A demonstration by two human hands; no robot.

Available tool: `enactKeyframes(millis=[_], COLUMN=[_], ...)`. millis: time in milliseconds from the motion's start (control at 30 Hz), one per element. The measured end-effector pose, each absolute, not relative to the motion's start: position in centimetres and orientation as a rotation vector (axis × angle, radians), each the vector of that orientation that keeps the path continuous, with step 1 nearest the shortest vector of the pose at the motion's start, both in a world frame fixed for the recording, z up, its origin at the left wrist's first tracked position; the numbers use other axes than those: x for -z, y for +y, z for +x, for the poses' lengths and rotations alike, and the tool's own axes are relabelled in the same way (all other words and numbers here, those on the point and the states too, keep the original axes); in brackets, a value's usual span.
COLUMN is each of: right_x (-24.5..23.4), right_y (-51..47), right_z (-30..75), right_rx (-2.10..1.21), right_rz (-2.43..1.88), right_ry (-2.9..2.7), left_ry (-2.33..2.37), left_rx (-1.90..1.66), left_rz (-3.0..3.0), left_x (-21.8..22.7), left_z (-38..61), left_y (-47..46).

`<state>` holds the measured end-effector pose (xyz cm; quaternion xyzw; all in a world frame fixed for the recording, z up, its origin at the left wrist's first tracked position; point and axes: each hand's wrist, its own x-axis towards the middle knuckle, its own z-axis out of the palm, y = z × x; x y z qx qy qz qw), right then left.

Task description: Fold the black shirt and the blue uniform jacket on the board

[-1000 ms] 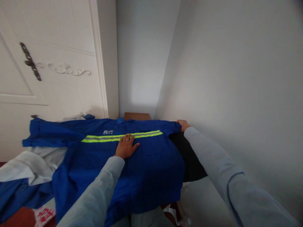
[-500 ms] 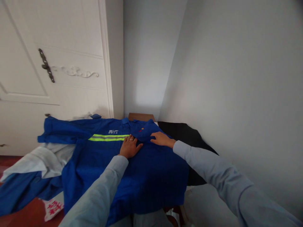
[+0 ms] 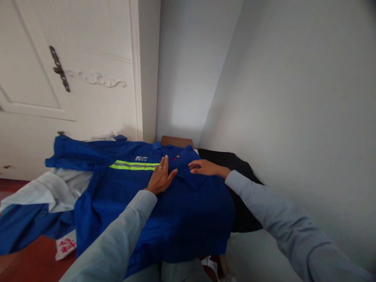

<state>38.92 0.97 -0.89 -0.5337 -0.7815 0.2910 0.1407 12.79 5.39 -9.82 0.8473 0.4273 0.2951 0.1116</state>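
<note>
A blue work shirt (image 3: 117, 199) lies spread out in front of me, with a yellow-green and grey reflective stripe (image 3: 133, 165) and white lettering across its chest. Its right part is folded in over the front, and a small red and yellow mark shows there. My left hand (image 3: 161, 176), a ring on one finger, rests at the stripe's right end with fingers straight and thumb apart. Just over the folded part is my right hand (image 3: 207, 167), fingers loosely bent and apart, gripping nothing visible.
Black cloth (image 3: 245, 211) lies under the shirt's right side. White cloth (image 3: 63, 188) and more blue cloth (image 3: 32, 225) hang at the left. A white cabinet door (image 3: 96, 51) with a dark handle stands behind, a grey wall (image 3: 293, 98) at the right.
My right hand has drawn slightly to the right, its fingers looser. My left hand's fingers have lifted and point farther forward. The folded part's lower corner shows more plainly.
</note>
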Motion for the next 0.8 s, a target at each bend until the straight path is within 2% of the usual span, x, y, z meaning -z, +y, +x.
enactKeyframes(millis=[167, 233, 400, 800], right_x=[1.9, 2.2, 3.1, 3.9], right_y=[6.6, 8.8, 13.6, 20.2], right_z=[39.4, 39.3, 40.2, 42.9], right_rx=[-0.275, -0.146, -0.090, -0.049], right_rz=[-1.800, -1.863, -1.924, -1.991], right_ry=[-2.247, -2.237, -2.236, -2.398], left_ry=[1.312, 1.336, 1.354, 1.361], left_rx=[-0.658, -0.600, -0.519, -0.620], left_rz=[2.652, 2.692, 2.729, 2.742], left_x=[9.3, 9.0, 8.9, 10.2], left_z=[12.8, 12.7, 12.7, 12.8], left_y=[4.7, 4.6, 4.5, 4.7])
